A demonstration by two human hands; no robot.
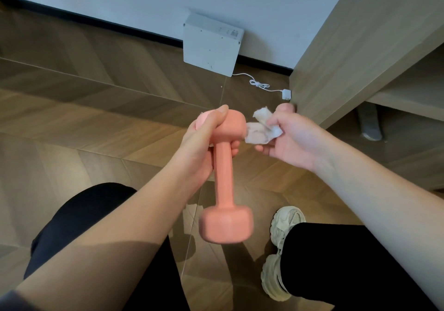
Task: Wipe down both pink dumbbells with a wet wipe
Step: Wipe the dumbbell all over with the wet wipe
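Observation:
A pink dumbbell (224,185) hangs upright in the air in front of me. My left hand (199,147) grips its upper head, thumb over the top and fingers curled round the neck. The lower head points down toward my knees. My right hand (286,137) holds a crumpled white wet wipe (260,128) just to the right of the upper head, the wipe's edge touching or nearly touching it. Only one dumbbell is in view.
Below is a wooden herringbone floor (96,123). A white box (211,44) leans against the wall, with a white cable and plug (286,93) beside it. A wooden desk (374,53) stands at the right. My black-trousered legs and a pale sneaker (283,229) fill the bottom.

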